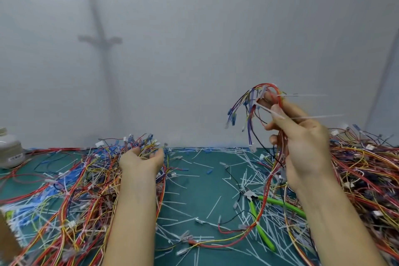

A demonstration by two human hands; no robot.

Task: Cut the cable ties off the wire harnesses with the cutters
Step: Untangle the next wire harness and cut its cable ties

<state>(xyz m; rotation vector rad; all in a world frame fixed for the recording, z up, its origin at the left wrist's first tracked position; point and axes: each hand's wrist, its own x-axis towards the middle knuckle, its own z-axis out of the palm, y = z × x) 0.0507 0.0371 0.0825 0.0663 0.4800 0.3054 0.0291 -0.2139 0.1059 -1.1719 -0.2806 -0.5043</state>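
My right hand (302, 140) is raised above the table and grips a wire harness (257, 106) of red, yellow, purple and black wires. White cable ties (311, 117) stick out of that bundle to the right. Some of its red wires trail down to the mat. My left hand (141, 158) reaches into the top of the left wire pile (71, 190), fingers curled among the wires; I cannot tell whether it holds any. The green-handled cutters (259, 211) lie on the mat below my right hand, held by neither hand.
A green mat (194, 181) covers the table, littered with cut white tie pieces (216, 205). Another large heap of harnesses (362, 168) fills the right side. A white container (10, 151) stands at the far left. A white wall rises behind.
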